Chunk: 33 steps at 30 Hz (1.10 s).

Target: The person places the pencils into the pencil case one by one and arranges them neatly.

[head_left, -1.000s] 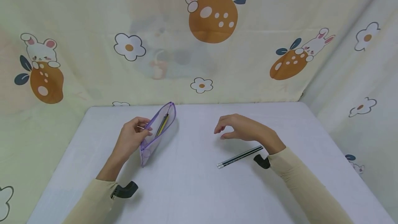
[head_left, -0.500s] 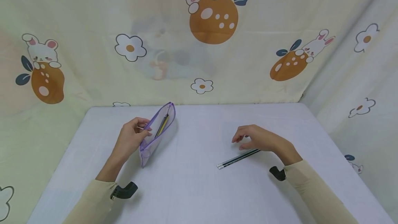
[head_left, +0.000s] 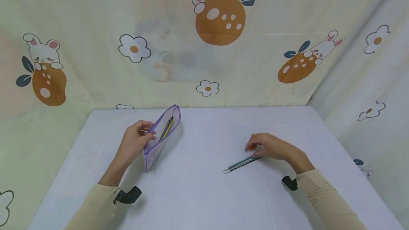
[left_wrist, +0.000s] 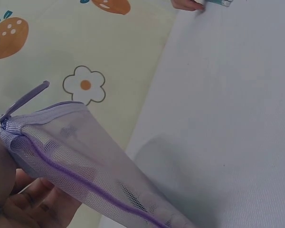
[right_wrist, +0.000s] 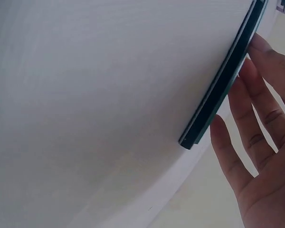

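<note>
A see-through mesh pencil pouch (head_left: 152, 158) with purple edging stands tilted at the left, its top open. My left hand (head_left: 137, 139) pinches its near side between thumb and fingers; the zip pull (left_wrist: 26, 99) sticks up in the left wrist view. Inside lie pencils (head_left: 166, 129), one yellow and black. Two dark green pencils (head_left: 238, 164) with pale ends lie side by side on the table at the right. My right hand (head_left: 273, 147) has its thumb and fingertips on them near their far end; the right wrist view shows the fingertips along the pencils' edge (right_wrist: 223, 83).
The table (head_left: 198, 194) has a white cover. Behind it hangs a cream curtain (head_left: 255, 70) printed with rabbits and flowers, and another curtain (head_left: 361, 74) runs along the right side. A black wrist device (head_left: 128, 195) sits on the left sleeve.
My right hand has moved right and down onto the two green pencils, its fingers closing in on them. The left hand and the pouch have stayed in place.
</note>
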Tool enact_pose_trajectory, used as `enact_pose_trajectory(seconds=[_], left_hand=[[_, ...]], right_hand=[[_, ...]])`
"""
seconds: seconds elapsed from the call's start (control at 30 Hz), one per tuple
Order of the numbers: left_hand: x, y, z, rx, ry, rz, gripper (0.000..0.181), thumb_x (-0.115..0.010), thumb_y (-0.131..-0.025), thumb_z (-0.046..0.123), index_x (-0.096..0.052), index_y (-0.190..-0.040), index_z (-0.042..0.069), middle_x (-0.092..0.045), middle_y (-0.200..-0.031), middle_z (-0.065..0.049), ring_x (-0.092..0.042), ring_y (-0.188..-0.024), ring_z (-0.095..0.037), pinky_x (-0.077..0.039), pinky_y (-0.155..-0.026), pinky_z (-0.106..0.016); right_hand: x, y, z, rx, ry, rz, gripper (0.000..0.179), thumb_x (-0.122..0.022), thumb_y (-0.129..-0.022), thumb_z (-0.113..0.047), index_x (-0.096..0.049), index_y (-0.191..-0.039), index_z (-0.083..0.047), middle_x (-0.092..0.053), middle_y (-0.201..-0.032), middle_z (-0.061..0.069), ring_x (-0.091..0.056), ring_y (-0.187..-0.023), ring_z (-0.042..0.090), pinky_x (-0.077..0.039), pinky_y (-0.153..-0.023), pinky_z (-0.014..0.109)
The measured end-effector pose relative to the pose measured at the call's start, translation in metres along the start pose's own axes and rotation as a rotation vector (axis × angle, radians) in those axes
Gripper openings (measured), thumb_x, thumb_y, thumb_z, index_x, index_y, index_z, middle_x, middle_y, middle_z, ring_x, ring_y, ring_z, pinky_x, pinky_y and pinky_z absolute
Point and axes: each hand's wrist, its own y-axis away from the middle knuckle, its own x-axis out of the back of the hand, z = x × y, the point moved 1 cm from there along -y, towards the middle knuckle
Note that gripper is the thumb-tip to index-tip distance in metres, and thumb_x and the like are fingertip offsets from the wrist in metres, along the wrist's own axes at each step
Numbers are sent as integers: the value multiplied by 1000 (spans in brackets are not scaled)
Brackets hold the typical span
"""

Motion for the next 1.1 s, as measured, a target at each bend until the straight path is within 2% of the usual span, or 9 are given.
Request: enact_pose_trajectory(seconds=[0.23,0.47,0.73,1.1], left_hand=[[-1,0,1,4,6,-3,28,-61,-95,-2,-62,-123,-1,-67,-108,-21,-68,-96,-37,-51,-64,-20],[-2,-1,-1,2,4,-4,28,-61,-95,-2,-62,-123,-1,-67,-107,-20,-69,-96,-38,-51,-64,-20],[-3,-1,-1,-6,9,-8,28,-61,-95,-2,-62,-123,-1,-67,-107,-20,-69,-96,-39,-51,-63,-20],[-2,-1,-1,-8,6,-6,28,-60,-95,-3,-62,-123,-1,-67,-106,-19,-70,-95,-37,-53,-65,-21]], right_hand=[[0,-2,5,9,29,9,24,-78,-87,-6,-74,-107,-18,-66,-105,-7,-64,-99,14,-55,-87,34],[1,-5,7,-31,28,-6,20,-75,-86,-2,-73,-94,-20,-64,-98,-7,-61,-98,14,-52,-87,34],[1,-6,6,-25,72,-39,22,-72,-81,-1,-67,-91,-20,-59,-96,-6,-53,-96,16,-47,-86,35],[-2,-10,1,-23,116,-38,19,-72,-83,-5,-65,-90,-21,-56,-94,-8,-53,-93,13,-47,-85,33]])
